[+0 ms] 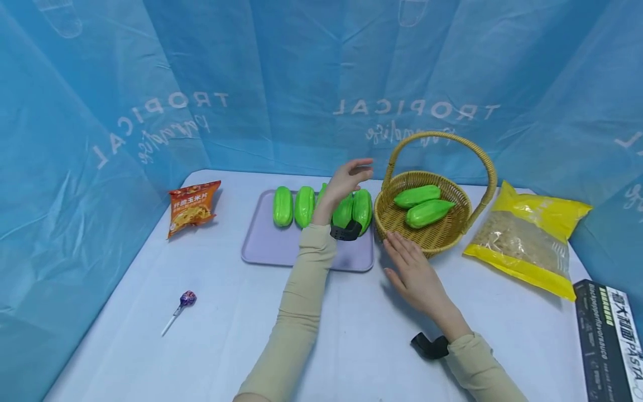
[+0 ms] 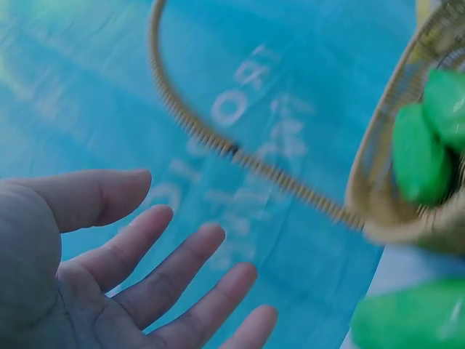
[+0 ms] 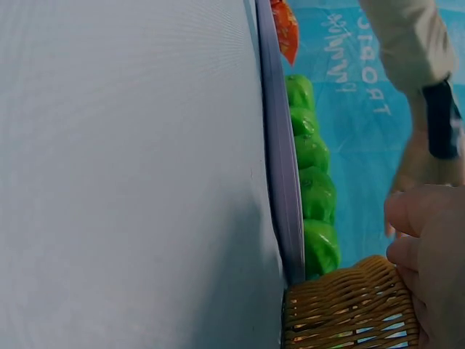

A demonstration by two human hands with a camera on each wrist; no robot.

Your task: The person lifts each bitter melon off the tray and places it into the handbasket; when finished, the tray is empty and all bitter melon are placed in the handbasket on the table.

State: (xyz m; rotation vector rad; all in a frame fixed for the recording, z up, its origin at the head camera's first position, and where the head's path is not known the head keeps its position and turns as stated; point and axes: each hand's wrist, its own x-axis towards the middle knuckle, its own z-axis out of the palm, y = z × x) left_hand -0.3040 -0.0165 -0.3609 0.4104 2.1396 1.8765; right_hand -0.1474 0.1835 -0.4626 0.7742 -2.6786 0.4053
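Where gourds lie, bright green, glossy

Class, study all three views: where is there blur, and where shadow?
Head view: a soft shadow beside the right hand; left wrist view: backdrop lettering and lowest green vegetable blurred; right wrist view: broad shadow on the white tabletop, left hand blurred.

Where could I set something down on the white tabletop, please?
Bare patches lie between the lollipop and the left sleeve, and between the right hand, the yellow bag and the pasta box. It is crowded toward the back, where the purple tray of green produce, the basket and the yellow bag sit close together.
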